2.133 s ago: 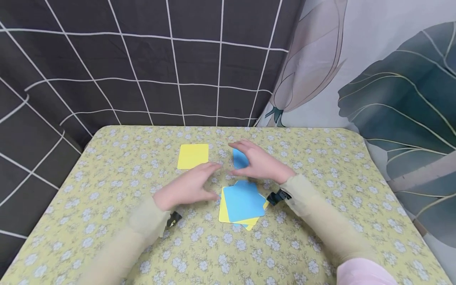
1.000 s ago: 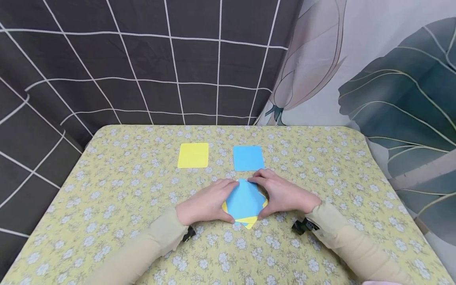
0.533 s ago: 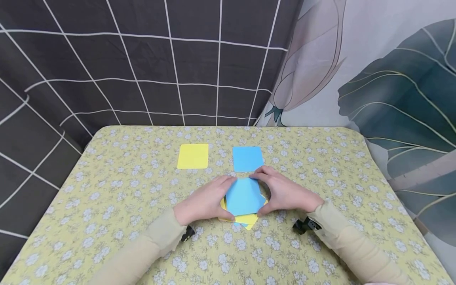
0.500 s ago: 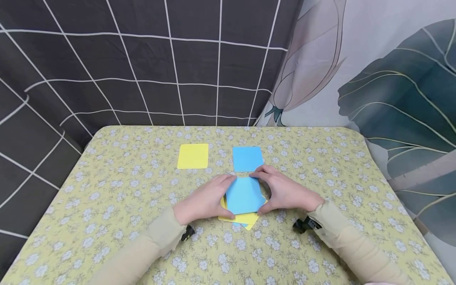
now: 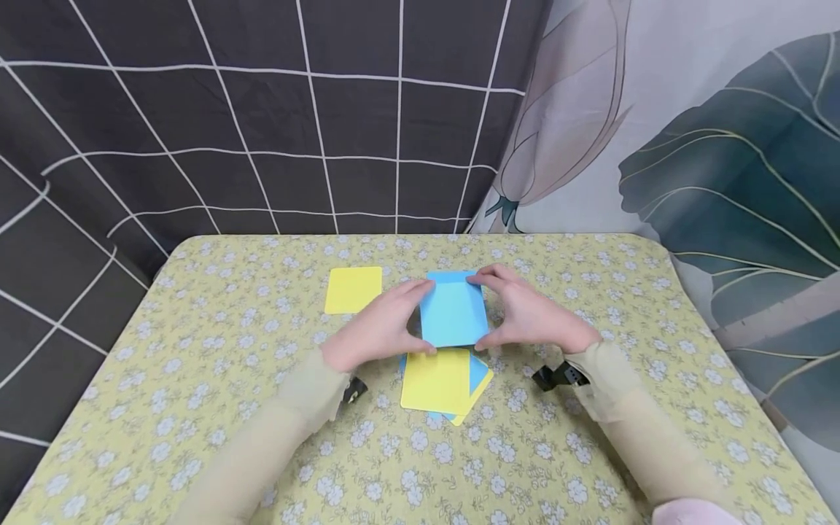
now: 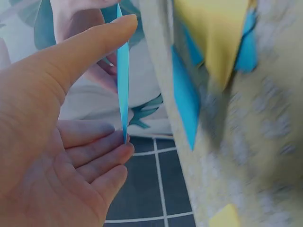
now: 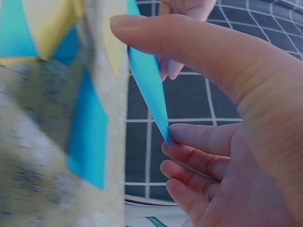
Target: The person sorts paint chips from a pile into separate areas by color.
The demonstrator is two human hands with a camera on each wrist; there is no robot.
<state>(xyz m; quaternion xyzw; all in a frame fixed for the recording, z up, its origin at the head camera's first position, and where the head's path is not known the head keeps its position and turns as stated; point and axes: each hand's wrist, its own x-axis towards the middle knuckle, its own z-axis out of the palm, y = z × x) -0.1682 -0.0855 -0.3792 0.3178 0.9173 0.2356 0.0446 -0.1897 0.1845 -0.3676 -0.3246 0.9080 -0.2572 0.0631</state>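
Observation:
A square blue card point(image 5: 454, 313) is held level between both hands, raised off the table. My left hand point(image 5: 377, 328) pinches its left edge, thumb at the near corner and fingertips at the far one. My right hand point(image 5: 534, 315) grips the right edge the same way. Seen edge-on in the left wrist view, the held card point(image 6: 123, 90) stands apart from a second blue card point(image 6: 183, 97) lying on the cloth. In the head view that lying card is mostly hidden beneath the held one. Closer in lies a loose pile of yellow and blue cards, a yellow card point(image 5: 436, 383) on top.
A single yellow card point(image 5: 353, 290) lies at the back left of the table. The flowered tablecloth point(image 5: 216, 379) covers the whole top. Behind it hangs a dark curtain with white grid lines point(image 5: 262, 131), and a leaf-patterned curtain point(image 5: 755, 182) hangs at the right.
Both hands came to the pile, took hold of its top blue card, lifted it and carried it away from the body, over the lying blue card. A yellow card now tops the pile.

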